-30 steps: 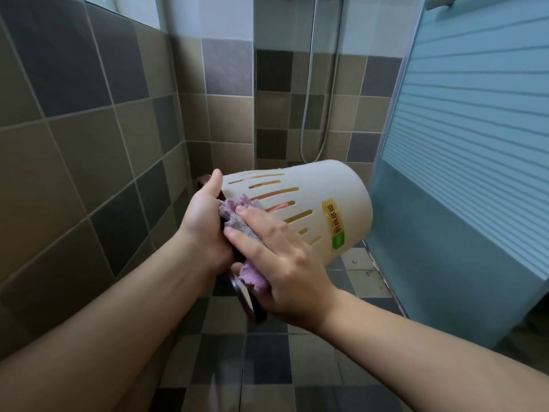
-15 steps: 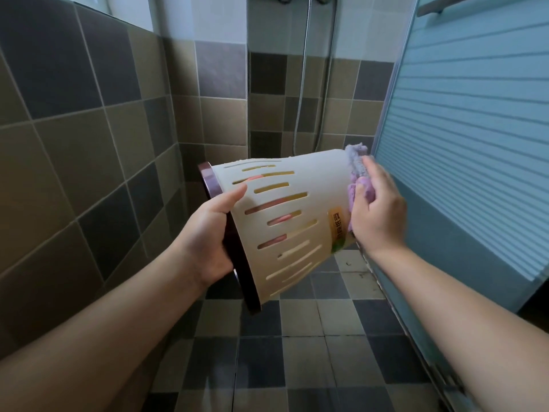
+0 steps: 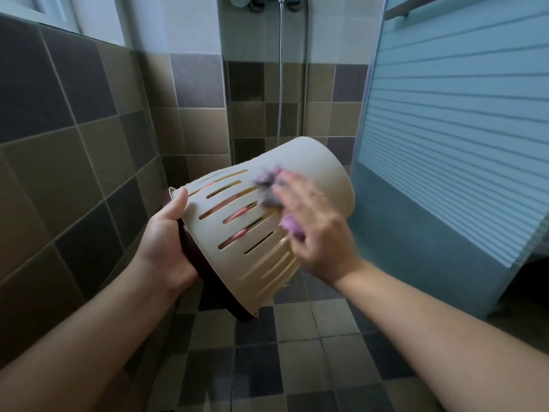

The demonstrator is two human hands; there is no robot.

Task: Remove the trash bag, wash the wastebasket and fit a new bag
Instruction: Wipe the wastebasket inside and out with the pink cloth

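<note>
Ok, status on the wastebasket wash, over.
Left hand grips wastebasket rim. Right hand presses purple cloth on its slotted side. Nothing in the way.

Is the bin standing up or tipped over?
Tipped. The bin lies sideways in the air, base away, its rim held by the left hand.

Right hand and cloth motion-blurred.

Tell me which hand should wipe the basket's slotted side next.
Right. The right hand already presses the purple cloth against the cream slotted plastic wastebasket, beside the slots. The left hand grips its dark rim, steadying it in the air, so it probably should not let go.
</note>
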